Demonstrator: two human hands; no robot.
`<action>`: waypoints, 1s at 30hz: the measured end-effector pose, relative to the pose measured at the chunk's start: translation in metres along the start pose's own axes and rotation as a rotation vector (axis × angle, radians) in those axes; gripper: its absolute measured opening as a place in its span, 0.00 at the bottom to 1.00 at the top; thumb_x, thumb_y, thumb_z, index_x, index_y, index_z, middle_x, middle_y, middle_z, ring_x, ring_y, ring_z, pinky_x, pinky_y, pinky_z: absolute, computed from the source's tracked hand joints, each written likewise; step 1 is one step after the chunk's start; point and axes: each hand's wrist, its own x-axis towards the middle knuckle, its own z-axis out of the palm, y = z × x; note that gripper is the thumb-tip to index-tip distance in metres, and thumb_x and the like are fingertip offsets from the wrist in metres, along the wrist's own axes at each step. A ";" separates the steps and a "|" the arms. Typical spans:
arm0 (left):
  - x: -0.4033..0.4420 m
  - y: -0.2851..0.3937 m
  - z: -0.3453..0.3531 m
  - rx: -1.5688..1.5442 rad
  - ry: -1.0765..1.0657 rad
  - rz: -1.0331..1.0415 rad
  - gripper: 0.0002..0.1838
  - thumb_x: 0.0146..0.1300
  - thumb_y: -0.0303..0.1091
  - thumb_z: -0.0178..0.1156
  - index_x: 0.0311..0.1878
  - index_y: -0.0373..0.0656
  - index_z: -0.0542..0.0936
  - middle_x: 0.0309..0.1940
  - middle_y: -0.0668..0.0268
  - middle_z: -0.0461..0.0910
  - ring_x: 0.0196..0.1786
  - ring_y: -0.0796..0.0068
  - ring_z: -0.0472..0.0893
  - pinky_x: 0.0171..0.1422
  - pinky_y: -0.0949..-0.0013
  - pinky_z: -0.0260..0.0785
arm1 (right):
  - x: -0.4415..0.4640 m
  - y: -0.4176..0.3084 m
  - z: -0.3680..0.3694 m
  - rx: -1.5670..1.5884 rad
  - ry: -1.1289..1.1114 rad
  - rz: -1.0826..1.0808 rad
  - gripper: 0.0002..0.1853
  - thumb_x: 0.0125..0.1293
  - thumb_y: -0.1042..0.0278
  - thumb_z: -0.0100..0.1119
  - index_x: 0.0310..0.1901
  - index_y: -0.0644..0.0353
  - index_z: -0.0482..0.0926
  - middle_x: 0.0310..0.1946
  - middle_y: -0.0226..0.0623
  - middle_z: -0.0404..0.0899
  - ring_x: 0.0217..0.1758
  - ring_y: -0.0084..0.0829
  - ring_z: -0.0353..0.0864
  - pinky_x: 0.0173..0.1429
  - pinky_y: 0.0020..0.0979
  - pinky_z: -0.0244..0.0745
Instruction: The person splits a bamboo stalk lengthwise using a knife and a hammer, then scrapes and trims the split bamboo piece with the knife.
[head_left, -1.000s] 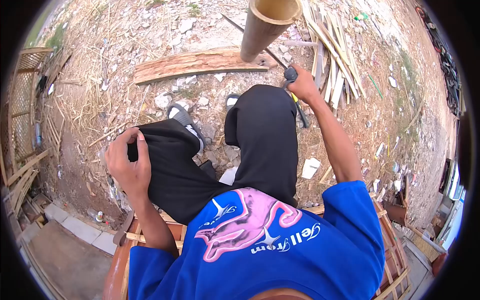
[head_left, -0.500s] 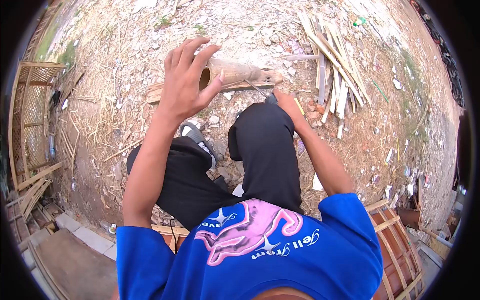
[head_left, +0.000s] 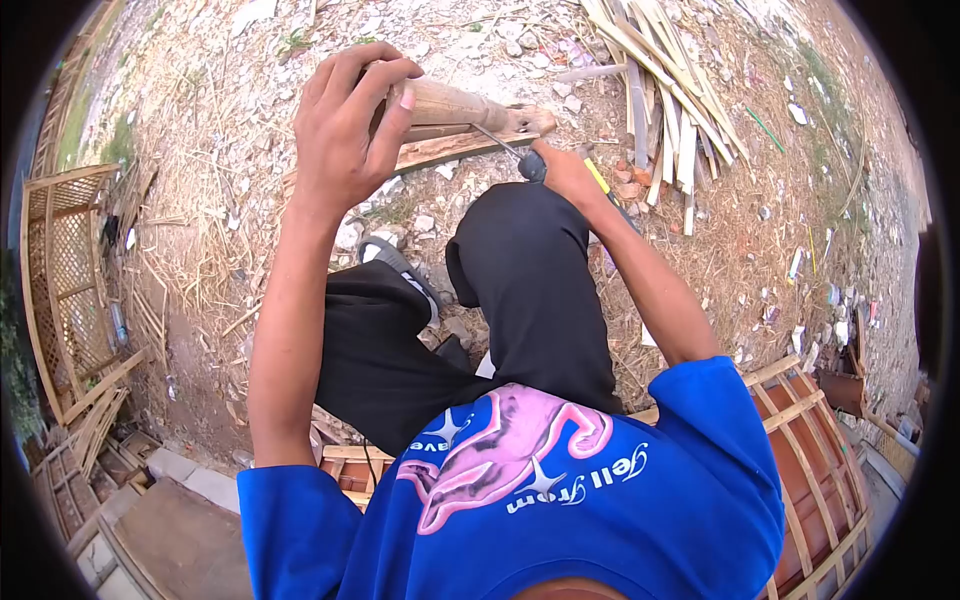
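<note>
Wooden lattice panel (head_left: 77, 300) beside stony, straw-littered ground (head_left: 205, 255)

A thick, pale tan bamboo tube (head_left: 450, 104) with a ringed joint lies roughly sideways in front of the person, its left end partly hidden behind the curled left hand (head_left: 350, 135), whose grip cannot be made out, and its right end over the knotty end of a rough-edged wooden board (head_left: 450, 150) on the littered ground. The right hand (head_left: 568, 178) grasps a dark-handled bladed tool (head_left: 531, 166), the narrow, dark blade slanting up and leftward to the side of the tube, where its tip looks close to or against the surface.
</note>
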 end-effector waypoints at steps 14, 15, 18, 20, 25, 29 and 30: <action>0.050 -0.010 0.023 -0.021 -0.028 0.070 0.08 0.68 0.34 0.56 0.43 0.44 0.82 0.48 0.66 0.82 0.49 0.64 0.81 0.51 0.64 0.74 | 0.003 0.008 0.001 0.041 0.117 0.045 0.29 0.51 0.60 0.69 0.56 0.57 0.75 0.40 0.58 0.84 0.48 0.60 0.82 0.55 0.51 0.77; 0.050 -0.011 0.026 -0.028 -0.042 0.048 0.08 0.68 0.34 0.56 0.43 0.44 0.82 0.48 0.66 0.82 0.49 0.64 0.81 0.51 0.64 0.75 | 0.002 0.010 -0.001 0.027 0.119 0.055 0.29 0.51 0.60 0.69 0.56 0.57 0.75 0.40 0.58 0.84 0.48 0.60 0.82 0.55 0.51 0.77; 0.064 -0.002 0.028 -0.110 -0.173 -0.067 0.12 0.68 0.38 0.60 0.50 0.43 0.81 0.52 0.62 0.80 0.56 0.62 0.78 0.57 0.61 0.73 | 0.001 0.017 0.002 -0.013 0.150 0.081 0.29 0.52 0.61 0.69 0.58 0.56 0.75 0.40 0.59 0.84 0.47 0.59 0.83 0.54 0.51 0.78; 0.080 0.011 0.032 -0.097 -0.116 0.018 0.10 0.63 0.36 0.61 0.43 0.43 0.81 0.46 0.60 0.80 0.51 0.59 0.79 0.55 0.59 0.72 | -0.002 0.020 0.002 -0.017 0.174 0.111 0.29 0.53 0.61 0.69 0.58 0.56 0.75 0.39 0.58 0.84 0.47 0.59 0.83 0.53 0.51 0.78; 0.097 0.024 0.036 -0.125 -0.179 0.052 0.07 0.62 0.32 0.58 0.40 0.42 0.81 0.42 0.59 0.80 0.48 0.56 0.79 0.53 0.59 0.72 | -0.010 0.024 0.007 0.042 0.207 0.150 0.26 0.54 0.60 0.67 0.55 0.56 0.75 0.37 0.59 0.84 0.46 0.60 0.83 0.51 0.53 0.78; 0.096 0.016 0.032 -0.192 -0.146 -0.020 0.06 0.61 0.29 0.58 0.39 0.39 0.81 0.40 0.58 0.79 0.43 0.58 0.80 0.48 0.64 0.73 | -0.010 0.005 0.000 0.074 0.162 0.165 0.25 0.54 0.60 0.67 0.55 0.56 0.75 0.35 0.59 0.84 0.44 0.60 0.83 0.50 0.53 0.78; 0.092 0.004 0.039 -0.201 -0.102 0.035 0.06 0.61 0.28 0.58 0.39 0.38 0.80 0.39 0.58 0.79 0.42 0.59 0.80 0.46 0.65 0.74 | -0.005 0.013 0.009 0.073 0.198 0.139 0.25 0.54 0.62 0.67 0.54 0.57 0.75 0.33 0.58 0.84 0.42 0.60 0.83 0.49 0.53 0.78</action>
